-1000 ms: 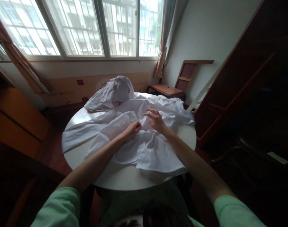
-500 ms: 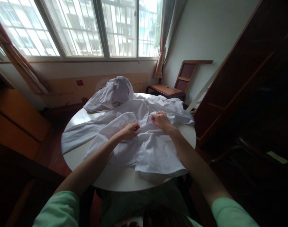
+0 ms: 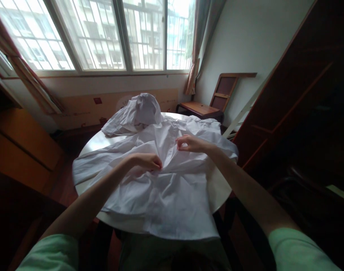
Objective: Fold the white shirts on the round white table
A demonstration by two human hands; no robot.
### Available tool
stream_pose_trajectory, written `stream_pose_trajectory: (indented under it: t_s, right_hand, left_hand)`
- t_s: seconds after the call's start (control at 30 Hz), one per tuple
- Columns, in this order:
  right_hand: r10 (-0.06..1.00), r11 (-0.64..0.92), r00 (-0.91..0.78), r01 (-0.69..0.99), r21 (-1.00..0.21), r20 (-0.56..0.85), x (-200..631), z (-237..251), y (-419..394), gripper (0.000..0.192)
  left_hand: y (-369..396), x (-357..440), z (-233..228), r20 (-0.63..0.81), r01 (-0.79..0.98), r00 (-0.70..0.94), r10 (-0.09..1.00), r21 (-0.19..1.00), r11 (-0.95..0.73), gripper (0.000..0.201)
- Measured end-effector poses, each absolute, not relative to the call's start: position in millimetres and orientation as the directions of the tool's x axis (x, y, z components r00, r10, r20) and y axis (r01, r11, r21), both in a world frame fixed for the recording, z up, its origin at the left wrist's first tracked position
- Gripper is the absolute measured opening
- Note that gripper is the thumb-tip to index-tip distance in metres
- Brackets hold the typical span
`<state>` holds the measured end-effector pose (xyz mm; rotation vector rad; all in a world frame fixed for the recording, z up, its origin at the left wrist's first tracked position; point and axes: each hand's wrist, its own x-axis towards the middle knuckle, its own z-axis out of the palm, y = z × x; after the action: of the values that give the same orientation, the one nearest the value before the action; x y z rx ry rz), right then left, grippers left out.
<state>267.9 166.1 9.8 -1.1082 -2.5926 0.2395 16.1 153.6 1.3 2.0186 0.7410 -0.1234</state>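
Note:
A white shirt [image 3: 177, 188] lies spread and wrinkled over the round white table, its lower hem hanging past the near edge. My left hand [image 3: 147, 162] is closed in a pinch on the fabric near the middle of the shirt's front. Slightly farther away and to the right, my right hand [image 3: 191, 143] pinches the cloth beside the front opening, thumb and forefinger forming a loop. Between the two hands the fabric is drawn into a fold. One sleeve [image 3: 88, 163] stretches out to the left rim of the table.
A crumpled pile of white cloth [image 3: 139, 111] sits at the table's far left. Bare tabletop [image 3: 221, 188] shows at the right. Behind stand a wooden chair [image 3: 201, 108] and a long cardboard box [image 3: 87, 109] under the window. A dark wooden door [image 3: 284, 98] leans in from the right.
My left hand has come nearer and a little left. My right hand has shifted slightly left and turned. The shirt's lower part has slid toward me, its hem now past the table edge.

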Motion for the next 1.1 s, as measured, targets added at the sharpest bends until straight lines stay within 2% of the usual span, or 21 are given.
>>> stream_pose_trajectory:
  t_s: [0.07, 0.17, 0.23, 0.33, 0.47, 0.67, 0.77, 0.83, 0.97, 1.1]
  right_hand:
    - [0.758, 0.651, -0.621, 0.706, -0.278, 0.2, 259.2, 9.2, 166.9, 0.01]
    - [0.781, 0.624, -0.589, 0.729, -0.282, 0.205, 249.0, 2.2, 171.9, 0.017]
    - [0.785, 0.619, -0.587, 0.733, -0.282, 0.198, 245.8, -5.9, 175.2, 0.02]
    - [0.811, 0.584, -0.559, 0.758, -0.29, 0.173, 245.2, -19.9, 176.0, 0.021]
    - [0.831, 0.555, -0.522, 0.762, -0.334, 0.192, 247.3, -32.0, 169.5, 0.02]
    - [0.837, 0.546, -0.494, 0.738, -0.396, 0.234, 246.5, -35.0, 164.2, 0.019]
    - [0.819, 0.574, -0.483, 0.695, -0.433, 0.31, 241.5, -39.4, 165.1, 0.015]
    - [0.818, 0.575, -0.456, 0.673, -0.465, 0.351, 237.2, -43.3, 166.0, 0.013]
    - [0.872, 0.485, -0.326, 0.684, -0.545, 0.366, 231.1, -47.9, 167.0, 0.012]
    - [0.9, 0.421, -0.238, 0.691, -0.587, 0.365, 229.3, -46.1, 165.3, 0.011]
  left_hand:
    - [161.1, 21.7, 7.5, -0.323, 0.573, 0.787, 0.525, 0.699, -0.428, 0.014]
    - [173.8, 42.2, 7.9, 0.005, 0.608, 0.664, 0.747, 0.578, -0.544, 0.014]
    - [180.2, 58.2, -0.3, 0.189, 0.662, 0.556, 0.81, 0.488, -0.568, 0.014]
    - [185.5, 74.4, -22.5, 0.194, 0.713, 0.536, 0.822, 0.418, -0.564, 0.013]
    - [188.4, 77.7, -51.0, 0.236, 0.7, 0.544, 0.805, 0.4, -0.591, 0.011]
    - [190.7, 79.8, -62.2, 0.271, 0.681, 0.487, 0.83, 0.477, -0.556, 0.006]
    - [189.1, 81.1, -63.9, 0.282, 0.68, 0.458, 0.843, 0.501, -0.536, 0.006]
    - [187.2, 80.3, -66.1, 0.299, 0.651, 0.411, 0.861, 0.565, -0.507, 0.007]
    - [184.9, 77.2, -69.7, 0.302, 0.443, 0.277, 0.912, 0.803, -0.4, 0.006]
    - [183.3, 76.2, -67.3, 0.259, 0.219, 0.226, 0.939, 0.926, -0.308, 0.012]
